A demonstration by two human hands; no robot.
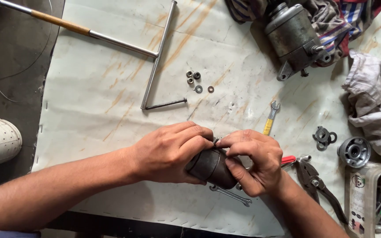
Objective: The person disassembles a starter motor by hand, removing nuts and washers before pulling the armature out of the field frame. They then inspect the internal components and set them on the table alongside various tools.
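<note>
left hand [168,152] | right hand [254,161] | both hands clasp dark, dull, rounded metal cylinder [212,167]

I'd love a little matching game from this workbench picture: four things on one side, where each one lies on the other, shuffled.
Things:
1. dark metal cylinder
2. small nuts and washers
3. yellow-handled spanner
4. grey motor housing

Places:
A. top of the sheet, resting against striped cloth
B. held between the left hand and the right hand
C. loose cluster beside the long bent rod
D. just beyond the right hand's knuckles

Pairs: 1-B, 2-C, 3-D, 4-A
</note>
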